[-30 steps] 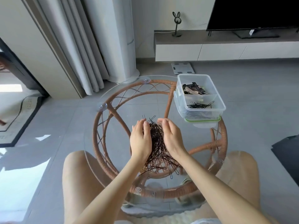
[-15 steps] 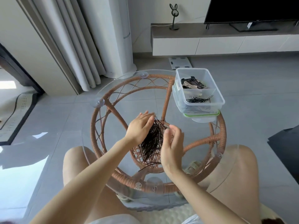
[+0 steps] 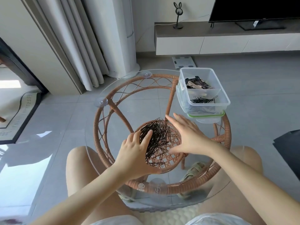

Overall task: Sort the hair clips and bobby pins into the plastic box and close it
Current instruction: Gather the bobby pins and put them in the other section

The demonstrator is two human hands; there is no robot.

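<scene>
Both hands, left hand (image 3: 134, 153) and right hand (image 3: 186, 135), spread flat beside the bobby pins (image 3: 158, 140) on the glass table (image 3: 97, 130).

Bright, even daylight fills the room, strongest far left of the fingers (image 3: 146, 135), where a white glare patch lies on the glossy floor (image 3: 24, 168) and a doorway is blown out. The glass tabletop (image 3: 90, 140) shows faint reflections, and shadows are soft. Wide-angle distortion bends the curtain (image 3: 73, 46) and cabinet (image 3: 227, 44) beyond the fingers; focus is sharp centrally, softer at the lower corners.
</scene>
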